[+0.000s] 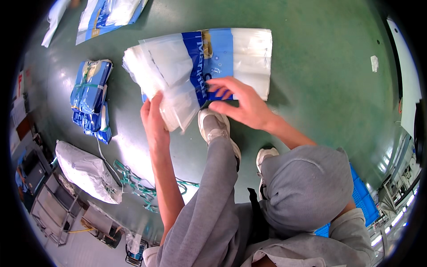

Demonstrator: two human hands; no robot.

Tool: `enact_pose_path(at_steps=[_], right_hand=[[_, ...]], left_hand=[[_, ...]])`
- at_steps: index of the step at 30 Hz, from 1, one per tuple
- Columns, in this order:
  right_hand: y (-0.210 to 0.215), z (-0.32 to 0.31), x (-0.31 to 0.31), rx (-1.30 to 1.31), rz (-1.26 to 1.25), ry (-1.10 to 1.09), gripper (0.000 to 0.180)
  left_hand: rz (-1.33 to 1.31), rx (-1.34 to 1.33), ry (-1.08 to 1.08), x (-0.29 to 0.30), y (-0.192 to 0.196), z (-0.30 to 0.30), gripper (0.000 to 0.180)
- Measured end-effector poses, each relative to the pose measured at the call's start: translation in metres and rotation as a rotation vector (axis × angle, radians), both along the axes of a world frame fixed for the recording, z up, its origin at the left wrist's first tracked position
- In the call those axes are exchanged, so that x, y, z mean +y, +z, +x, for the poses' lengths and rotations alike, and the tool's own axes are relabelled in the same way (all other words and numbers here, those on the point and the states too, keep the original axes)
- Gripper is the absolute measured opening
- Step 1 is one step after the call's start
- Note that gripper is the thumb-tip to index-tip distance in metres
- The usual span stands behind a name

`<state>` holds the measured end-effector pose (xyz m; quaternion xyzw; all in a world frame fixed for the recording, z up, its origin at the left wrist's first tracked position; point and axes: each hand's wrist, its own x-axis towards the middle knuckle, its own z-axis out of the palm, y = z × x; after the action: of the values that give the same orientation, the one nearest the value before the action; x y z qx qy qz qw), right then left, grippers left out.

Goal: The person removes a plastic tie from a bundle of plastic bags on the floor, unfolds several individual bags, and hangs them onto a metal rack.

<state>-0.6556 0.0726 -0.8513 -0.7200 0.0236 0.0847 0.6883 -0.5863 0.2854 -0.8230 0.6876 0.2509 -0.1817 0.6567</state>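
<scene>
The stack of clear plastic bags with a blue printed band (209, 62) lies flat on the green floor (320, 80) just ahead of your feet, its near left corner fanned and lifted so the single sheets separate. Your left hand (153, 118) is clamped on that lifted corner, thumb on top and fingers under, which seems to be why the layers splay out there rather than lying tight. Your right hand (242, 102) rests on top of the stack at the blue band, fingers spread apart and pressing down, not closed on anything; it looks placed to pin the pile so it does not slide while the corner is raised. You sit low on a blue crate (362, 196), knees in grey trousers, with one white sneaker (215, 127) touching the near edge of the bags and the other (265, 155) tucked back under you. To your left, well apart from the stack, a tied bundle of blue bags (91, 95) lies on the floor, and nearer you a grey-white sack (86, 171) rests beside a loose tangle of green cord (133, 182). More of the same printed bags (106, 15) lie at the far left, and a small white scrap (374, 63) sits alone on the floor to the right.
</scene>
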Motion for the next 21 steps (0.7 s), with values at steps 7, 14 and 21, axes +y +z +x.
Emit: enact_pose_path(at_steps=[7, 14, 21], right_hand=[[0.011, 0.008, 0.02, 0.045, -0.09, -0.019, 0.057], [0.015, 0.001, 0.017, -0.043, -0.25, 0.025, 0.051], [-0.006, 0.0, 0.0, 0.123, 0.075, -0.218, 0.048]], left_hand=[[0.02, -0.071, -0.274, -0.045, 0.004, -0.017, 0.027], [0.296, -0.231, -0.488, -0.047, 0.006, -0.024, 0.027], [-0.004, 0.043, -0.343, -0.051, 0.009, -0.016, 0.036]])
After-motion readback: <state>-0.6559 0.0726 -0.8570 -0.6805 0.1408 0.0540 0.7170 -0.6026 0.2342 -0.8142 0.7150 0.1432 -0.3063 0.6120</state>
